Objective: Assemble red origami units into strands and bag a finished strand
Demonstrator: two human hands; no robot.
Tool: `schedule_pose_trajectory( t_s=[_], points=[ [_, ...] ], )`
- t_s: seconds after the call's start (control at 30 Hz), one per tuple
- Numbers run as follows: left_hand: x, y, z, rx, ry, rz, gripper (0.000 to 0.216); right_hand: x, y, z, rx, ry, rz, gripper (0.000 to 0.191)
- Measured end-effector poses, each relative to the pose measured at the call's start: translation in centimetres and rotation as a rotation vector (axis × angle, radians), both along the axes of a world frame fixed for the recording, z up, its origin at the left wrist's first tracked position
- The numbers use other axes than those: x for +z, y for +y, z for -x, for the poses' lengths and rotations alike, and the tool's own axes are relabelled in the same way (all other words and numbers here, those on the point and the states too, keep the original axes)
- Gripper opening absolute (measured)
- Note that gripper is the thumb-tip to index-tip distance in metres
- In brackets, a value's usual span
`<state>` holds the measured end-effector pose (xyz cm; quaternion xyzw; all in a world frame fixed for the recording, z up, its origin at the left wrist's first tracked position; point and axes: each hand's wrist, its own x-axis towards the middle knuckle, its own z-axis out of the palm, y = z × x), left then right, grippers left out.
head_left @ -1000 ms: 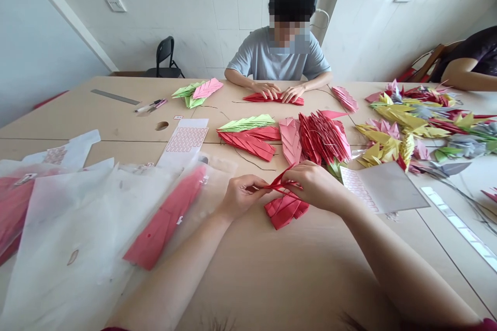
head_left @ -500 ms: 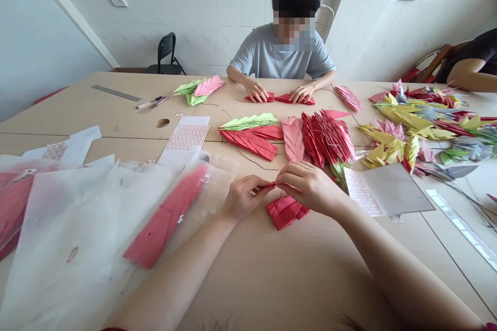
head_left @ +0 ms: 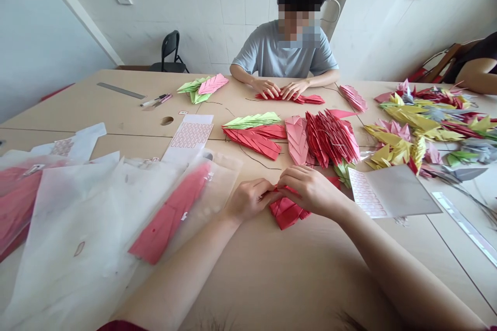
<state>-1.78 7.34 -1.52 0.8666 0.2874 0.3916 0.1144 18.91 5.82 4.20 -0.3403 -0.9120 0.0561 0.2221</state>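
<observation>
My left hand [head_left: 250,197] and my right hand [head_left: 310,190] meet over the table's middle, both pinched on a small folded red paper piece [head_left: 276,192] that is mostly hidden between the fingertips. Just under them lies a small stack of folded red paper [head_left: 286,212] on the tan table [head_left: 272,269]. Behind my hands sits a fanned pile of red folded pieces [head_left: 330,137] beside a pink one [head_left: 297,139].
Translucent bags with red paper [head_left: 171,214] cover the left. A sticker sheet [head_left: 382,191] lies right of my hands, coloured paper flowers [head_left: 423,119] beyond. A person in a grey shirt [head_left: 285,54] folds red paper opposite. A ruler [head_left: 464,225] lies at right.
My hands have lowered toward the table and closed together, hiding the red strip that stuck up between them a second ago. The person opposite shifted their hands along their red paper.
</observation>
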Motion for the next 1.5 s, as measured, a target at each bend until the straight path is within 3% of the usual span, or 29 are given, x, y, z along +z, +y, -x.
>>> schedule_pose_trajectory(
  t_s=[0.23,0.5,0.67,0.73,0.83,0.97,1.17,1.33,1.5],
  points=[
    [0.5,0.1,-0.1,-0.033,0.057,-0.003,0.02,-0.1,0.1,0.1,0.017,-0.055,0.002,0.01],
    [1.4,-0.1,-0.4,-0.083,-0.012,0.141,0.023,0.6,0.6,-1.2,0.009,0.046,0.067,0.005],
    [0.9,0.1,0.0,-0.069,-0.046,0.211,0.021,1.6,0.9,-2.9,-0.083,0.03,0.069,0.006],
    [0.7,0.1,0.0,-0.037,-0.069,0.204,0.018,2.0,0.8,-3.2,-0.116,0.025,0.043,0.006],
    [0.7,0.0,-0.2,-0.02,-0.087,0.198,0.017,2.1,0.5,-2.8,-0.07,0.03,0.013,0.026],
    [1.1,-0.2,-0.4,-0.051,-0.089,0.185,0.012,1.4,0.4,-1.5,0.001,-0.006,0.005,0.013],
    [1.9,-0.2,-0.3,-0.086,-0.007,0.107,0.011,0.9,0.1,-0.5,-0.016,0.049,0.018,0.012],
    [2.6,-0.4,-0.5,-0.087,-0.045,0.039,0.009,1.1,0.0,-0.5,-0.014,0.143,0.133,0.009],
    [2.5,-0.4,-0.4,-0.087,-0.127,0.129,0.01,1.2,0.7,-1.6,-0.007,0.257,0.245,0.012]
  ],
)
